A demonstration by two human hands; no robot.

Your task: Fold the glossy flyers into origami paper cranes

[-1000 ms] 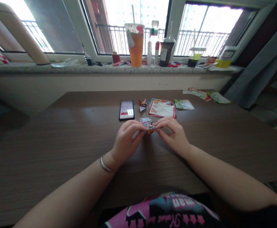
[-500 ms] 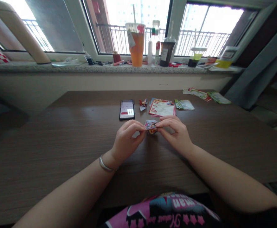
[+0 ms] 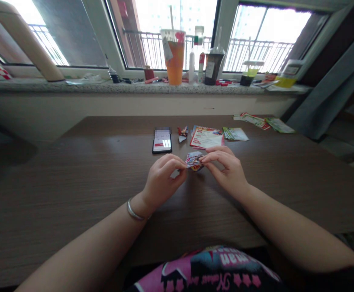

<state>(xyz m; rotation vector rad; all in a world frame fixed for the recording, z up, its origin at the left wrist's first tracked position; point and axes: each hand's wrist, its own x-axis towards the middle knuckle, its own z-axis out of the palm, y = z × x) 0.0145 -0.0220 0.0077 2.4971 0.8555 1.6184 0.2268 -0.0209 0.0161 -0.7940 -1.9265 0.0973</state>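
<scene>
Between my two hands is a piece of folded, colourful printed paper (image 3: 194,159), white, yellow and red, held just above the table. My left hand (image 3: 165,174) pinches its left edge between thumb and fingertips; a silver bangle (image 3: 134,210) is on that wrist. At the paper's right side, my right hand (image 3: 227,167) pinches it with thumb and index finger, the other fingers curved. Just beyond the paper lies another small folded paper shape (image 3: 182,134), red and white, on the table. How the held paper is folded is too small to tell.
A phone (image 3: 162,140) lies beyond my left hand. Stacked printed sheets (image 3: 206,138) and green-edged cards (image 3: 235,134) lie beyond my right. More leaflets (image 3: 257,121) are at the far right. A cup of orange drink (image 3: 174,61) and several bottles stand on the windowsill (image 3: 104,87).
My right hand has shifted slightly to the right, and the paper between my hands looks spread a little wider. My left hand has barely moved.
</scene>
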